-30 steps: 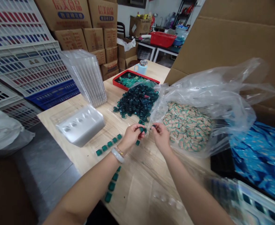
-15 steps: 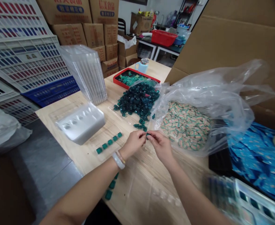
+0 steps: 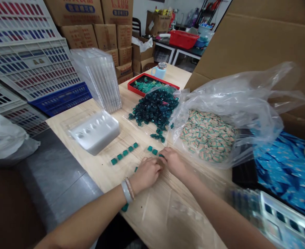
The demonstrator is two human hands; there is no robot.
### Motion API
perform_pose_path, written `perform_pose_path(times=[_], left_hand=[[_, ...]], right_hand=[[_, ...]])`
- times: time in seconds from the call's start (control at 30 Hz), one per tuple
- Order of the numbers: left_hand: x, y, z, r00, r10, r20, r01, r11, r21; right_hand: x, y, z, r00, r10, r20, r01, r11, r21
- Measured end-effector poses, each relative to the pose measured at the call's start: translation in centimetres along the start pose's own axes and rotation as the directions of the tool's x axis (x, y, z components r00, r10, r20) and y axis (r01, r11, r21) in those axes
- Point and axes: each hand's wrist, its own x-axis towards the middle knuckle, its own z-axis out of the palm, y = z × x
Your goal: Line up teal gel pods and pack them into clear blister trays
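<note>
My right hand (image 3: 173, 161) is closed at the fingertips on a dark green, glossy square piece (image 3: 161, 155). It rests low over a clear plastic tray, beside two green pieces (image 3: 152, 150) in a row. My left hand (image 3: 147, 173), a pale bangle on its wrist, lies next to it with curled fingers, and I cannot make out what they hold. Left of my hands another clear tray carries a row of several green squares (image 3: 125, 152). A big pile of dark green pieces (image 3: 154, 107) sits beyond my hands on a clear bag.
Clear trays stand stacked (image 3: 101, 81) at the back left, with a lower tray stack (image 3: 96, 133) before them. A plastic bag of small striped packets (image 3: 209, 136) lies right. Behind are a red-rimmed tray (image 3: 136, 90) and a blue mug (image 3: 159, 71). Blue wrappers (image 3: 284, 173) lie at far right.
Both hands have come down and slightly nearer to me, from held together in the air to a clear tray. Two green pieces in it now show past my fingers.
</note>
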Motion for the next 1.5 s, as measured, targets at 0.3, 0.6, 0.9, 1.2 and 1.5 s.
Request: perform_pose_path(times=[0.3,0.6,0.9,1.2,1.5], left_hand=[[0.5,0.4,1.9,0.997,-0.007,0.083,-0.009,0.982,0.191],[1.1,0.0,1.5,0.985,0.08,0.153,-0.106,0.979,0.174],[1.2,-0.5,1.0,0.978,0.13,0.163,-0.14,0.989,0.05],[1.5,-0.7,1.3,0.98,0.145,0.134,-0.151,0.988,0.035],[1.4,-0.8,1.1,0.982,0.122,0.143,-0.127,0.992,0.023]], right_hand=[[0.9,0.2,0.1,0.996,-0.029,0.081,0.04,0.989,-0.144],[-0.8,1.4,1.0,0.996,-0.047,-0.072,0.054,0.993,0.103],[0.1,1.2,1.0,0.992,-0.127,-0.007,0.127,0.99,0.052],[-1.7,3.0,2.0,0.99,0.03,-0.141,-0.001,0.98,0.199],[-1.8,1.8,1.8,0.99,-0.028,-0.139,0.031,0.999,0.02]])
